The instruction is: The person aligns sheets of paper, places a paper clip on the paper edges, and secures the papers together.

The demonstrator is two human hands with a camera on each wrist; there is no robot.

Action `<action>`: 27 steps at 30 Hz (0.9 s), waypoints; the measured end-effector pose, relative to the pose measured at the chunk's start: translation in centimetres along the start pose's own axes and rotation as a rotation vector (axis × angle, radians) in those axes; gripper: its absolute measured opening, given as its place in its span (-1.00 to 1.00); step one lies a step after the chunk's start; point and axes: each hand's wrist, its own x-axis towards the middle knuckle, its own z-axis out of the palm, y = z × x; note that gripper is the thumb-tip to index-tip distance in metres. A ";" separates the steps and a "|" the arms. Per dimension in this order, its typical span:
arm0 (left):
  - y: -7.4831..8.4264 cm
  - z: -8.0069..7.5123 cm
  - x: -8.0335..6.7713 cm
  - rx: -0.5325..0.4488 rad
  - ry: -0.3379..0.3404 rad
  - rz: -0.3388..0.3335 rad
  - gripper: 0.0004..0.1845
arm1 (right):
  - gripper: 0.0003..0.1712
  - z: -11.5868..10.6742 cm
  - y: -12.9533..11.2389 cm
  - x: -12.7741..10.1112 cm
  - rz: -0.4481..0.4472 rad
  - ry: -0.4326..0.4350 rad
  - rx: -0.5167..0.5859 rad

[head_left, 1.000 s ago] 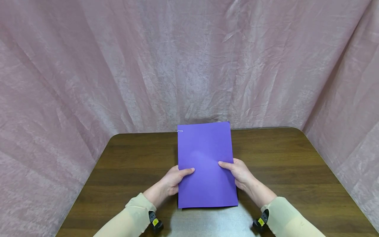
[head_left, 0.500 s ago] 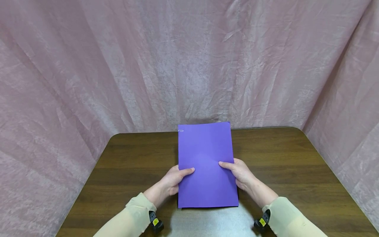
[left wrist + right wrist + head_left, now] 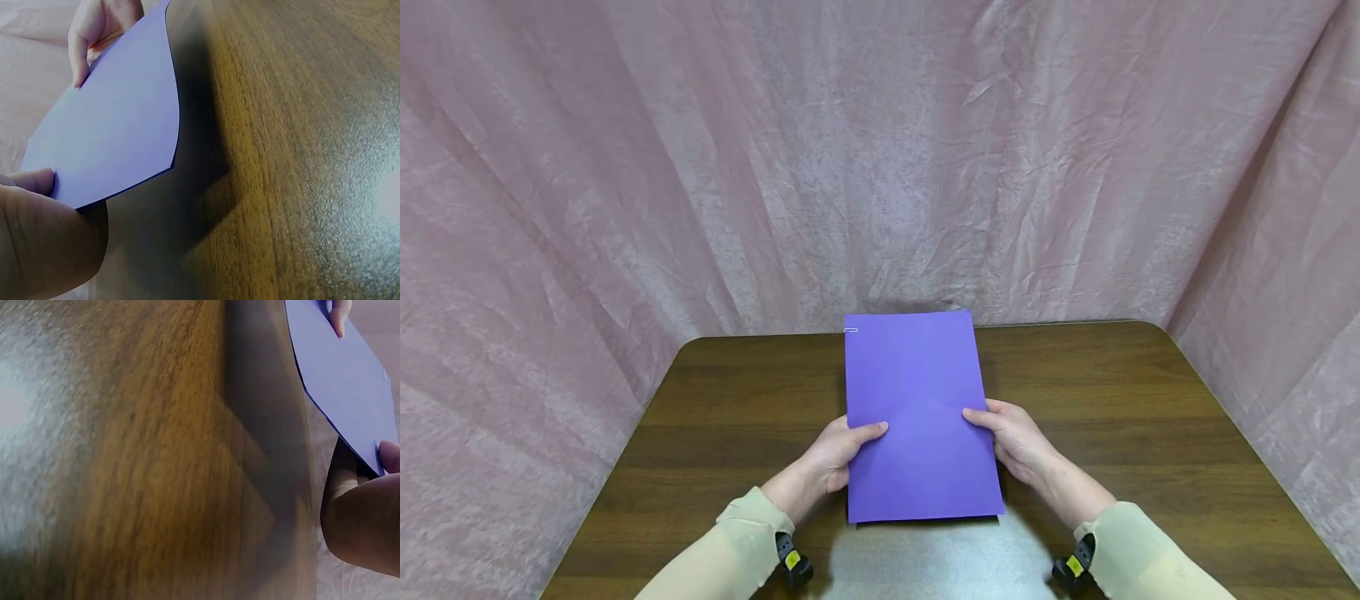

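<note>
Between both hands is a purple sheet of paper (image 3: 917,467), perhaps a small stack, held above the table with its shadow beneath. A white paper clip (image 3: 851,330) sits at its far left corner. My left hand (image 3: 832,457) grips the left edge, thumb on top and fingers hidden underneath. On the opposite edge my right hand (image 3: 1017,440) pinches the paper the same way, its thumb lying on the upper face. In the left wrist view the purple paper (image 3: 119,119) bows slightly, and its near corner hangs over the wood.
The brown wooden table (image 3: 737,408) has rounded far corners. Pink curtains (image 3: 880,167) hang behind it and along both sides. Bright glare (image 3: 936,558) shows on the table's near part. Each wrist carries a black strapped camera (image 3: 797,571).
The paper has shifted slightly left at its far end and its near edge has risen a little. My right hand has slid a little outward, its thumb nearer the edge.
</note>
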 end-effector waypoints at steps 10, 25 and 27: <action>-0.1 -0.1 0.2 0.012 -0.026 -0.001 -0.54 | -0.66 -0.6 0.0 -0.4 0.009 0.013 -0.069; 0.2 -1.7 0.4 -0.003 -0.089 0.042 -0.64 | -0.64 -1.5 -0.1 -0.9 0.010 0.034 -0.074; 0.3 -1.9 0.3 0.003 -0.090 0.038 -0.64 | -0.66 -1.6 -0.1 -1.0 0.011 0.030 -0.071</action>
